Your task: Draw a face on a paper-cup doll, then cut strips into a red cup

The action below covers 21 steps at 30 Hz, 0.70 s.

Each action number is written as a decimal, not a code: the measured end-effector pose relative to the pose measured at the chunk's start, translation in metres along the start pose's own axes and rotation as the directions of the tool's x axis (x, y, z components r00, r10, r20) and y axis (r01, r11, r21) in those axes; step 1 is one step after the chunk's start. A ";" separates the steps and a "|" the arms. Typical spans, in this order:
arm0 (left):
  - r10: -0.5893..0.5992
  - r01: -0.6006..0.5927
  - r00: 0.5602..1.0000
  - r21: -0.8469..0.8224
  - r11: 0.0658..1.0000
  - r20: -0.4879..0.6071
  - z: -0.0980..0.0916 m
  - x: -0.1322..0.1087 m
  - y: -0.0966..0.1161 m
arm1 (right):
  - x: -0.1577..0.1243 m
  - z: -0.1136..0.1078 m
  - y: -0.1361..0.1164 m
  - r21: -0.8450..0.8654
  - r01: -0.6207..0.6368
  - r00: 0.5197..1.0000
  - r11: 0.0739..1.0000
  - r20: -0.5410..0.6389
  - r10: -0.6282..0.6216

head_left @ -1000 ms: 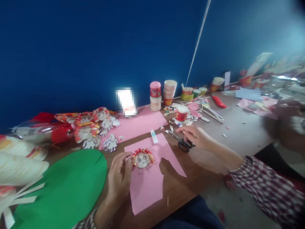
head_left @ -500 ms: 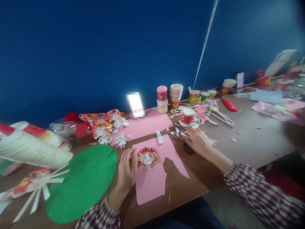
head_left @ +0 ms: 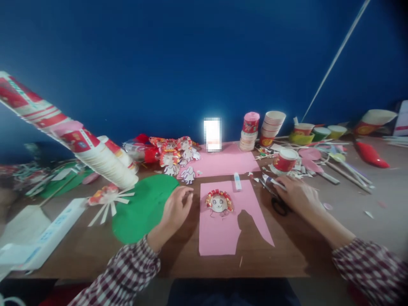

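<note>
A small round paper face with a red and yellow fringe [head_left: 219, 202] lies on a pink sheet [head_left: 223, 236] on the brown table. My left hand [head_left: 177, 208] rests just left of that sheet, fingers loosely bent, holding nothing and apart from the face. My right hand [head_left: 298, 193] lies to the right of the sheet, its fingers curled over black-handled scissors [head_left: 279, 207], whose handle loops show under the palm. A white glue stick [head_left: 237, 181] lies at the sheet's top edge.
A green paper disc [head_left: 143, 208] lies to the left. A long stack of paper cups [head_left: 95, 153] leans over it. Finished fringed figures [head_left: 174, 155], a second pink sheet [head_left: 223, 163], a red cup [head_left: 284, 160], stacked cups [head_left: 272, 125] and sticks crowd the back.
My left hand has let go of the paper face and drawn a little to the left. My right hand has settled on the scissors. The view has swung left.
</note>
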<state>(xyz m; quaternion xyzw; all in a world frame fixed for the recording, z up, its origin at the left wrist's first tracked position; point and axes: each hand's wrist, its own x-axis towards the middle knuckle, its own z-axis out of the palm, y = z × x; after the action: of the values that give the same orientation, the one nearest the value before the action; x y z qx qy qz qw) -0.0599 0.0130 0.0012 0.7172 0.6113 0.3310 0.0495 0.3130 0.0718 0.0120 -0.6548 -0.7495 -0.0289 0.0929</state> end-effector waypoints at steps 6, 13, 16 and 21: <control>-0.133 0.128 0.991 0.261 0.957 0.001 -0.001 0.048 -0.019 | -0.004 0.004 -0.004 0.021 0.015 0.997 1.000 -0.072 -0.013; -0.312 0.284 0.948 0.274 0.919 0.063 0.016 0.074 -0.029 | -0.002 0.014 0.003 0.028 0.010 0.995 1.000 -0.102 -0.007; -0.363 0.344 0.929 0.203 0.917 0.068 0.018 0.079 -0.037 | -0.001 0.016 0.005 0.035 0.022 0.995 0.999 -0.095 -0.019; -0.438 0.440 0.897 -0.030 0.897 0.057 0.021 0.087 -0.051 | -0.002 0.014 0.004 0.059 0.023 0.992 0.998 -0.123 -0.015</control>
<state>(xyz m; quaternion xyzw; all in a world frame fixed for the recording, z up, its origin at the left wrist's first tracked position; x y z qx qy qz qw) -0.0883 0.1122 -0.0035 0.5675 0.7487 0.3067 0.1527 0.3158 0.0728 -0.0028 -0.6415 -0.7492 -0.0472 0.1582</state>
